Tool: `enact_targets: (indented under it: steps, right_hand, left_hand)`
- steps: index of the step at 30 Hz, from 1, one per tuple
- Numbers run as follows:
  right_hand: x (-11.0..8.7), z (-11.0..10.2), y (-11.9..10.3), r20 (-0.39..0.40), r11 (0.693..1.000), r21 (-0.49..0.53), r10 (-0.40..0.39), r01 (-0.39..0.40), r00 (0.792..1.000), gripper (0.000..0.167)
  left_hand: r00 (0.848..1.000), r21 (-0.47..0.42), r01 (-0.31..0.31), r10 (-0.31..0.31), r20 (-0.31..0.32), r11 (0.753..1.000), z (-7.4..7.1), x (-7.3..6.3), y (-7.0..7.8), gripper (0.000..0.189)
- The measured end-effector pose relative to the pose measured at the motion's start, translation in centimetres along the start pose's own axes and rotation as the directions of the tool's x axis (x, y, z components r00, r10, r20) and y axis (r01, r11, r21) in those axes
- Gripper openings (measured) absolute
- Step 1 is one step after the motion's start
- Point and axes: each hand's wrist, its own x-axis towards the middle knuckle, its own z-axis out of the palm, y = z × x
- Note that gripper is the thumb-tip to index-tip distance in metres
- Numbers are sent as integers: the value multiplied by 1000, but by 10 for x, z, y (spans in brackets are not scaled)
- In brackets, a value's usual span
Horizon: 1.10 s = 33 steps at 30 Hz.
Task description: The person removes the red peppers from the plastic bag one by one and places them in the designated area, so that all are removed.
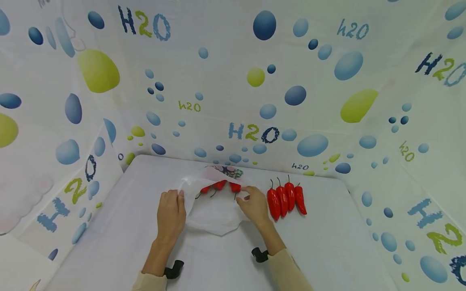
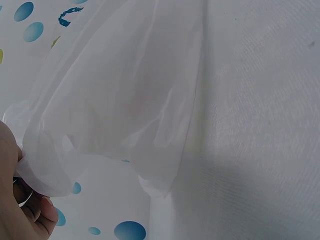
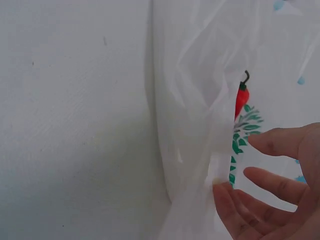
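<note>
A white plastic bag (image 1: 214, 220) with a printed picture on it lies on the table, its mouth held apart toward me. My left hand (image 1: 172, 212) grips the left edge of the mouth; in the left wrist view its curled fingers (image 2: 42, 215) hold the thin plastic. Inside the mouth show three red chili peppers (image 1: 220, 185) with dark stems. My right hand (image 1: 255, 204) is at the right edge of the mouth beside the rightmost pepper. In the right wrist view its thumb and fingers are spread, and a fingertip touches the bag's edge.
Several red chili peppers (image 1: 282, 198) lie side by side on the white table (image 1: 335, 242), right of the bag. A white sheet (image 1: 218, 81) with blue and green drops hangs behind and at both sides. Black wrist devices (image 1: 174, 270) sit on both forearms.
</note>
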Motion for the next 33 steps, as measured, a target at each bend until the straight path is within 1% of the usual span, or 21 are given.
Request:
enact_targets:
  steps: [5, 9, 13, 19, 23, 26, 29, 33]
  right_hand:
    - [7, 10, 4, -7, 1000, 0, 12, -12, 1000, 41]
    - [13, 17, 7, -8, 999, -37, -3, 3, 1000, 42]
    - [17, 21, 5, -33, 998, -54, -9, 7, 999, 41]
    - [24, 27, 3, -36, 993, -93, 72, -75, 997, 43]
    - [28, 33, 6, -30, 984, -123, 124, -127, 992, 41]
    - [31, 37, 9, -33, 977, -140, 156, -159, 987, 44]
    - [33, 41, 11, -49, 972, -148, 175, -180, 983, 46]
    - [35, 44, 12, -70, 972, -154, 171, -180, 983, 44]
  left_hand:
    - [1000, 2, 0, 0, 3, 1000, -1, -1, 0, 16]
    - [1000, 7, -5, 5, 1, 1000, -2, 0, 1, 16]
    - [1000, 11, -5, 5, -2, 1000, -2, 0, 2, 16]
    - [1000, 5, -6, 6, -6, 1000, -2, 0, 2, 15]
    - [1000, 7, -4, 4, -5, 1000, -1, -1, 2, 16]
    - [1000, 11, -5, 6, -4, 1000, -1, -1, 1, 15]
    - [1000, 13, -6, 6, -1, 1000, -1, -1, 1, 15]
    - [1000, 17, 1, -1, 3, 1000, -2, -2, 0, 15]
